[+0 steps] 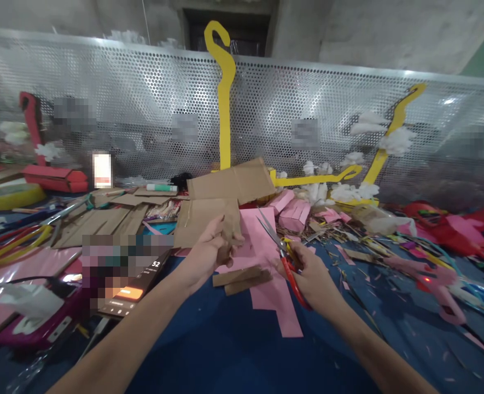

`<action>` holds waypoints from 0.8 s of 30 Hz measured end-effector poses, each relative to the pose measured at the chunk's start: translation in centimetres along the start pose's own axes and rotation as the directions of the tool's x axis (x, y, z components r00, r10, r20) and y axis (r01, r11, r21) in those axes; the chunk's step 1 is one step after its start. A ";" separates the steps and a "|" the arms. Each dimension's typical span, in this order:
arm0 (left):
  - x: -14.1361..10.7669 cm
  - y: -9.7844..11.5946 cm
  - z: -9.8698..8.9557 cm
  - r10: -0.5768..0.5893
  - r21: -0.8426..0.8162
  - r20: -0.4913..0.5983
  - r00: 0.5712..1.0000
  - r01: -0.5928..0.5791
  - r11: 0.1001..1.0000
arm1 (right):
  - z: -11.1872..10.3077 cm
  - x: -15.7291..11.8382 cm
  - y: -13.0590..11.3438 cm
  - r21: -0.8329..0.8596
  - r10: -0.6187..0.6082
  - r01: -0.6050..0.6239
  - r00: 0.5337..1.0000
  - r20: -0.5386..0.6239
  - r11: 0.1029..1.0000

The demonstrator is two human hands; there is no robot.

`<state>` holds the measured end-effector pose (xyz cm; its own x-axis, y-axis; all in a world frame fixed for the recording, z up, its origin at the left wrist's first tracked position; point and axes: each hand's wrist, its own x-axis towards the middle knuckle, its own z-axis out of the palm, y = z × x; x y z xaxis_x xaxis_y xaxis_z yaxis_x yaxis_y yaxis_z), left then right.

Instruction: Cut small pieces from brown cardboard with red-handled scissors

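My right hand (305,268) grips a pair of scissors (289,262) with red and yellow handles; the blades are parted and point up and left. My left hand (209,251) is closed, its fingers curled around a small brown piece of cardboard (225,255) that is mostly hidden. Between and below the hands, cut cardboard strips (242,279) rest on a pink paper sheet (285,306). Just beyond my left hand lies a larger folded cardboard sheet (192,224), its upper flap raised.
A phone (129,293) and purple power strip (40,317) are at left, a pink glue gun (430,279) at right. Yellow hook-topped stands (224,109) rise before a perforated metal panel (143,98). Paper scraps (352,254), a tape roll (12,196) and a glue stick (162,187) lie around.
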<state>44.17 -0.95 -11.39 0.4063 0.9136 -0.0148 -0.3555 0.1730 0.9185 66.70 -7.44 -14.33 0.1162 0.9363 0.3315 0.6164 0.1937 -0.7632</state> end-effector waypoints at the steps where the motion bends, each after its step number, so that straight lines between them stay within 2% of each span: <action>1: 0.0 0.1 0.1 0.014 -0.005 0.008 1.000 -0.014 1.000 | 0.0 0.0 0.0 0.008 0.001 -0.001 1.000 0.001 1.000; 6: 0.1 0.4 0.0 -0.015 0.005 0.042 0.999 0.014 1.000 | 0.1 0.0 -0.1 0.017 0.002 -0.002 1.000 0.001 1.000; 9: 0.2 0.4 -0.1 -0.043 -0.076 0.115 0.992 0.052 0.996 | 0.0 0.0 -0.2 -0.010 -0.001 0.001 1.000 -0.010 1.000; 11: 0.2 0.3 -0.2 -0.021 -0.095 0.123 0.992 0.033 0.995 | -0.1 0.0 -0.4 -0.018 0.007 -0.007 1.000 -0.019 1.000; 14: 0.4 -0.1 -0.4 0.026 0.024 0.079 0.997 -0.028 0.999 | -0.2 -0.1 -0.8 -0.011 0.027 -0.027 0.999 -0.024 1.000; 19: 0.5 -0.4 -0.9 0.091 0.242 0.077 0.993 -0.107 0.964 | -0.2 -0.1 -0.8 -0.013 0.033 -0.033 0.999 -0.019 0.999; 24: 0.5 0.0 -1.0 0.147 0.391 -0.029 0.989 -0.124 0.912 | -0.1 -0.1 -0.3 -0.002 0.014 -0.014 1.000 -0.026 1.000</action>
<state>43.52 -0.10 -11.76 0.3251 0.9394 0.1088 -0.0459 -0.0993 0.9940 66.58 -7.59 -14.02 0.1445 0.9311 0.3351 0.6161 0.1803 -0.7667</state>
